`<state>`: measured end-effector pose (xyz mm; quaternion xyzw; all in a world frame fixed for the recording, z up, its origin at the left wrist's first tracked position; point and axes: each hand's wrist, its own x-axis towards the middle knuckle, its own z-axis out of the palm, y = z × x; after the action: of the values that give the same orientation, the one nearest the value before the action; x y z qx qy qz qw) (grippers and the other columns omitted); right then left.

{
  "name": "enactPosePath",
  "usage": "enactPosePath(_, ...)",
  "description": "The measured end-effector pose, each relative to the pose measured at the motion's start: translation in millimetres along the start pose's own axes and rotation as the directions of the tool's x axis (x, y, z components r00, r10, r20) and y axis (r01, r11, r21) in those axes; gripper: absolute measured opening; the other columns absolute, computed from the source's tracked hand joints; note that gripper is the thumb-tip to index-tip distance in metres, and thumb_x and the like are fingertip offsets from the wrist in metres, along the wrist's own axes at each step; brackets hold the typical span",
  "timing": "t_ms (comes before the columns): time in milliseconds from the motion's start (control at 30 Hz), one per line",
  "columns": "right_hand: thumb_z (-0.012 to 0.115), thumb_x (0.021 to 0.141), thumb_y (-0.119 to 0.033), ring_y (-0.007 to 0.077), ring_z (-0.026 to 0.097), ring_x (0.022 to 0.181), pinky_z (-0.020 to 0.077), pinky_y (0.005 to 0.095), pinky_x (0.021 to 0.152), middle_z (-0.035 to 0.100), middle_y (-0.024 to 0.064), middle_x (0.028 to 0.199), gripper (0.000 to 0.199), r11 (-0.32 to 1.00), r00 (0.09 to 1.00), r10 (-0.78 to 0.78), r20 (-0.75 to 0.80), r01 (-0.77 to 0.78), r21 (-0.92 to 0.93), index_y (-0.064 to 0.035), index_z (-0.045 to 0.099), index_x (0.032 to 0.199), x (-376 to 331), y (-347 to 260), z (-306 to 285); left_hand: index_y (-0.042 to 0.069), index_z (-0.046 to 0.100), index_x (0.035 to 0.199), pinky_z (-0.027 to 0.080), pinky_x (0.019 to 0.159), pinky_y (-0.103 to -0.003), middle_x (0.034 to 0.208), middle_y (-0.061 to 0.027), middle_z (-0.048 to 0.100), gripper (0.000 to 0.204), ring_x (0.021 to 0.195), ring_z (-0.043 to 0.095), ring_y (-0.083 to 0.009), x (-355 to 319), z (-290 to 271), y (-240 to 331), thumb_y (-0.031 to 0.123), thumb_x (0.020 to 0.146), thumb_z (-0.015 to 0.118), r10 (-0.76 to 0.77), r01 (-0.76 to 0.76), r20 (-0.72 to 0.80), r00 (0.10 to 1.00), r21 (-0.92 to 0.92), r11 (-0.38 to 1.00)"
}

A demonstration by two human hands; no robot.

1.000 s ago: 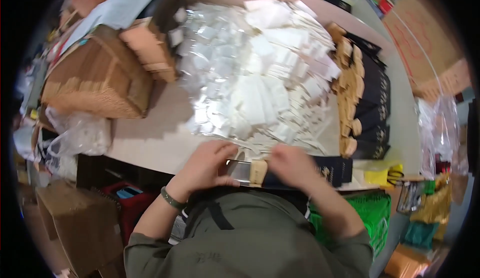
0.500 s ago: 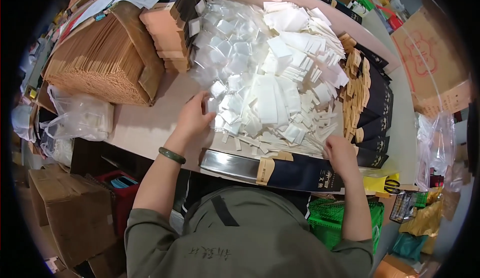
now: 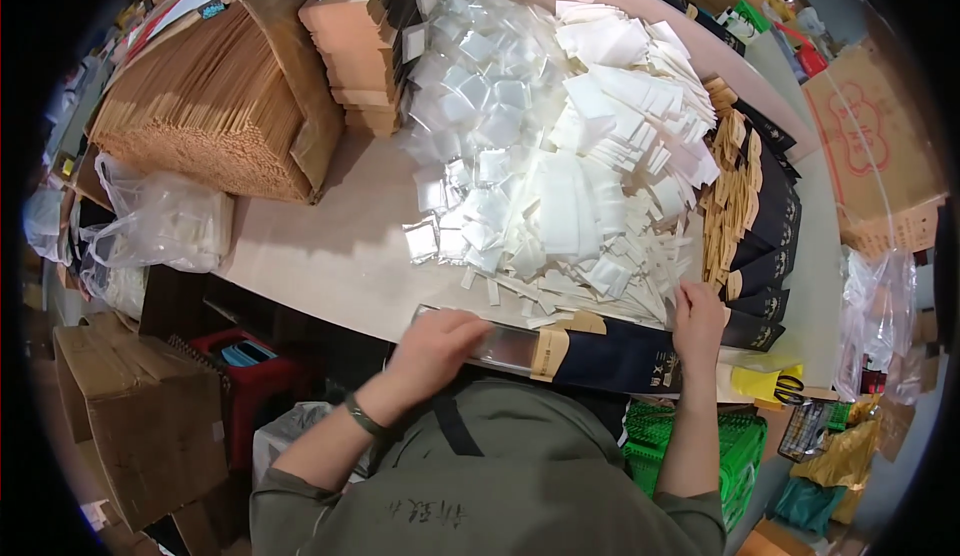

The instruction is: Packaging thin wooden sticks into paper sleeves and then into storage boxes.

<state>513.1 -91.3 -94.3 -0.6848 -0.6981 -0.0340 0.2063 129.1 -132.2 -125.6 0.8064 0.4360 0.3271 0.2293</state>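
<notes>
At the table's near edge lies a long dark blue packet [image 3: 620, 358] with a tan band, and a shiny see-through sleeve [image 3: 510, 348] extends from its left end. Over that sleeve is my left hand [image 3: 437, 349], fingers drawn together; what they hold, if anything, is hidden. My right hand [image 3: 698, 328] is by the packet's right end, fingertips pinched at the edge of a pile of white paper strips [image 3: 640, 266]. Anything between them is too small to make out. Small clear square packets [image 3: 470, 96] are heaped beyond my left hand, beside white flat envelopes [image 3: 625, 96].
A carton of tightly packed brown card [image 3: 200, 106] stands at the left, near stacked tan-and-black sleeves [image 3: 350, 51]. Dark packets with tan ends [image 3: 765, 206] fan along the right. Scissors [image 3: 789, 389] lie at the right front corner. Below is a green crate [image 3: 735, 456].
My left hand has moved from the clear square packets toward me, onto the see-through sleeve. My right hand stays near the packet's right end. The whole view has shifted slightly.
</notes>
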Motion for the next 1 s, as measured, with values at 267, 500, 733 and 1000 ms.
enactPosePath(267, 0.073, 0.084, -0.017, 0.0293, 0.066, 0.092, 0.0508, 0.0354, 0.082, 0.066, 0.0141, 0.107, 0.022, 0.956, 0.995, 0.066, -0.075, -0.042, 0.29, 0.0004, 0.072, 0.097, 26, -61, 1, 0.001, 0.064, 0.111, 0.052, 0.08, -0.038, 0.103, -0.0141, 0.064, 0.03, 0.092, 0.064, -0.0269, 63, -175, -58, 0.025, 0.094, 0.06, -0.136, 0.098, -0.524, 0.841, -0.1, 0.99)
enactPosePath(500, 0.07, 0.085, -0.016, 0.0339, 0.063, 0.093, 0.0509, 0.0415, 0.082, 0.062, 0.017, 0.102, 0.016, 0.933, 0.994, -0.008, 0.11, -0.033, 0.359, -0.0009, 0.071, 0.092, 38, -165, 73, 0.002, 0.067, 0.098, 0.053, 0.077, -0.05, 0.092, -0.0248, 0.067, 0.018, 0.087, 0.066, -0.042, 128, -330, -135, 0.01, 0.083, 0.062, -0.416, 0.575, -0.45, 0.79, 0.779, 0.251)
enactPosePath(733, 0.063, 0.088, -0.007, 0.0346, 0.062, 0.085, 0.051, 0.0388, 0.075, 0.059, 0.0161, 0.101, 0.01, 0.704, 0.899, -0.399, 0.182, 0.173, 0.689, 0.0005, 0.066, 0.093, 47, -169, 12, -0.002, 0.066, 0.097, 0.053, 0.081, -0.05, 0.096, -0.0286, 0.067, 0.02, 0.093, 0.065, -0.0434, 126, -327, -129, 0.009, 0.082, 0.059, -0.315, 0.496, -0.396, 0.863, 0.784, 0.374)
enactPosePath(1000, 0.065, 0.076, -0.007, 0.0291, 0.058, 0.091, 0.0462, 0.0402, 0.082, 0.059, 0.0103, 0.095, 0.014, 0.645, 0.554, -0.762, 0.335, 0.607, 0.464, -0.004, 0.066, 0.09, 2, -177, 24, -0.002, 0.061, 0.106, 0.038, 0.059, -0.026, 0.074, -0.0028, 0.054, 0.019, 0.068, 0.047, -0.0109, 22, -254, -65, 0.014, 0.101, 0.052, -0.384, 0.619, -0.681, 0.624, 0.13, 0.775)
